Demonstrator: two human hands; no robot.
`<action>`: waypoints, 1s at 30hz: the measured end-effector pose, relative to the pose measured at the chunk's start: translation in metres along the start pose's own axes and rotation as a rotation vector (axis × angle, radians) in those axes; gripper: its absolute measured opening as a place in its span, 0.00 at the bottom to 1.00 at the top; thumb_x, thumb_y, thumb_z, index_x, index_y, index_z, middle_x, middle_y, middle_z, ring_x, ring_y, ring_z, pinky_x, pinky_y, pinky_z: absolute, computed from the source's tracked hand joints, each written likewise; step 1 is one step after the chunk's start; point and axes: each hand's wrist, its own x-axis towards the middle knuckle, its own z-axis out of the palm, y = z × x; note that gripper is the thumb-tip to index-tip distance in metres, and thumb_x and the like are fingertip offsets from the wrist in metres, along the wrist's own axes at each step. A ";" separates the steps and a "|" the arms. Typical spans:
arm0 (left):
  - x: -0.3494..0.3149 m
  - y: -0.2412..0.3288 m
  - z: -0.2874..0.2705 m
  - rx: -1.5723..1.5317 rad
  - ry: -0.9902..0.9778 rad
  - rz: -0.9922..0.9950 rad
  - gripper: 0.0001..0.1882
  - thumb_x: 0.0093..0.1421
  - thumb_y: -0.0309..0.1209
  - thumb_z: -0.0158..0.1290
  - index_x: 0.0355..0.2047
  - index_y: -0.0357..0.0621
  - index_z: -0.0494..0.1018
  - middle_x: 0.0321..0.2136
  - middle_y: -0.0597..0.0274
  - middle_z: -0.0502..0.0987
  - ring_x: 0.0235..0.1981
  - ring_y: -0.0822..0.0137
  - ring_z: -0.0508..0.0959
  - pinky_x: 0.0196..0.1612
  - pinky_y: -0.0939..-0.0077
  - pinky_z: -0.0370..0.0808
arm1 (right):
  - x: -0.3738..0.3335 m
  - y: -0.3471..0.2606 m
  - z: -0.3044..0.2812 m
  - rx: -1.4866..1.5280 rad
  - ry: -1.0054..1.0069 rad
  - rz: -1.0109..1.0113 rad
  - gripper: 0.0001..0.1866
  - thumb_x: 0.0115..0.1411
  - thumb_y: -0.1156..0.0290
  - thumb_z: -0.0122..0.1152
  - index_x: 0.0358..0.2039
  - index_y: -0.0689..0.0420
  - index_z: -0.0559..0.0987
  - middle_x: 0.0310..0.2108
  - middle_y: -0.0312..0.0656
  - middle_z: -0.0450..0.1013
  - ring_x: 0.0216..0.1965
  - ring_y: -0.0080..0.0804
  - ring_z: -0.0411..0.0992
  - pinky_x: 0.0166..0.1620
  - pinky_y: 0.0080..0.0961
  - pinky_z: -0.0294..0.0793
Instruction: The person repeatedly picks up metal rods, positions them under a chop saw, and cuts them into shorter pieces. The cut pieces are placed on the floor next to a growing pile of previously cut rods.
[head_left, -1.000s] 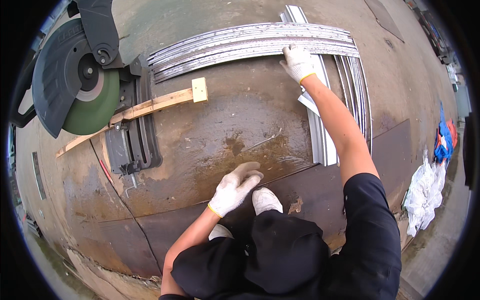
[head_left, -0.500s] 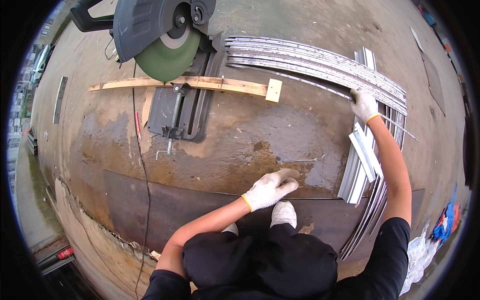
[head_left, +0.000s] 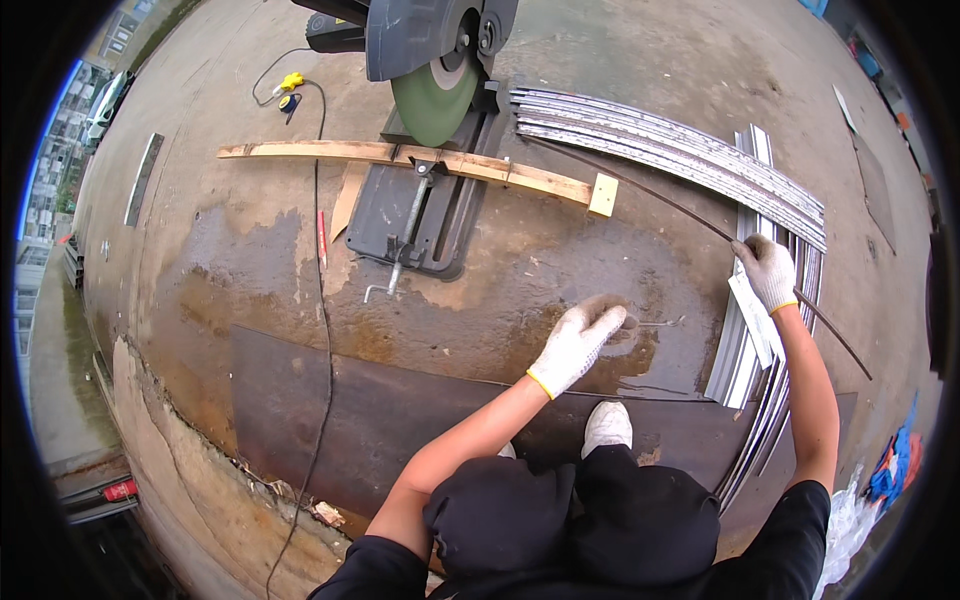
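My right hand [head_left: 768, 272], in a white work glove, is closed round a long thin metal strip [head_left: 660, 194]. The strip slants from the near side of a stack of silvery metal profiles [head_left: 670, 146] down to the right past my wrist; its visible side looks dark. My left hand [head_left: 575, 345], gloved too, hovers over the wet ground in front of my shoes [head_left: 607, 425]. Its fingers reach forward, thumb apart, with nothing seen in them. A thin metal rod [head_left: 660, 323] lies on the ground just beyond its fingertips.
A cut-off saw [head_left: 415, 40] with a green disc [head_left: 435, 105] stands ahead, a wooden batten [head_left: 300, 150] lying across its base [head_left: 405, 215]. A black cable [head_left: 318, 250] runs along the left. Crosswise profiles [head_left: 735, 350] lie beneath the stack; a dark sheet [head_left: 300, 400] is underfoot.
My right hand has drawn the strip away from the stack, toward me, and its visible side has turned from silvery to dark. My left hand has moved forward and right. The view has shifted.
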 end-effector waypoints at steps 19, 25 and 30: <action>0.022 0.017 0.008 -0.255 0.227 0.034 0.16 0.70 0.37 0.53 0.46 0.35 0.73 0.31 0.57 0.82 0.27 0.70 0.82 0.32 0.74 0.81 | -0.278 -0.093 0.017 0.632 0.009 0.248 0.09 0.60 0.78 0.65 0.41 0.65 0.80 0.27 0.37 0.75 0.31 0.20 0.71 0.38 0.21 0.73; 0.012 0.025 -0.003 -0.318 0.222 0.011 0.16 0.70 0.36 0.52 0.49 0.33 0.72 0.32 0.53 0.82 0.29 0.64 0.83 0.35 0.69 0.83 | -0.310 -0.086 0.003 0.674 -0.366 0.545 0.08 0.62 0.76 0.64 0.40 0.66 0.81 0.27 0.37 0.76 0.30 0.20 0.71 0.36 0.23 0.72; 0.010 0.049 -0.009 -0.351 0.242 0.127 0.18 0.70 0.32 0.51 0.55 0.33 0.67 0.35 0.51 0.81 0.33 0.60 0.84 0.37 0.66 0.84 | -0.307 -0.105 0.016 0.585 0.014 0.386 0.05 0.60 0.77 0.66 0.35 0.66 0.81 0.25 0.39 0.74 0.29 0.23 0.71 0.35 0.23 0.72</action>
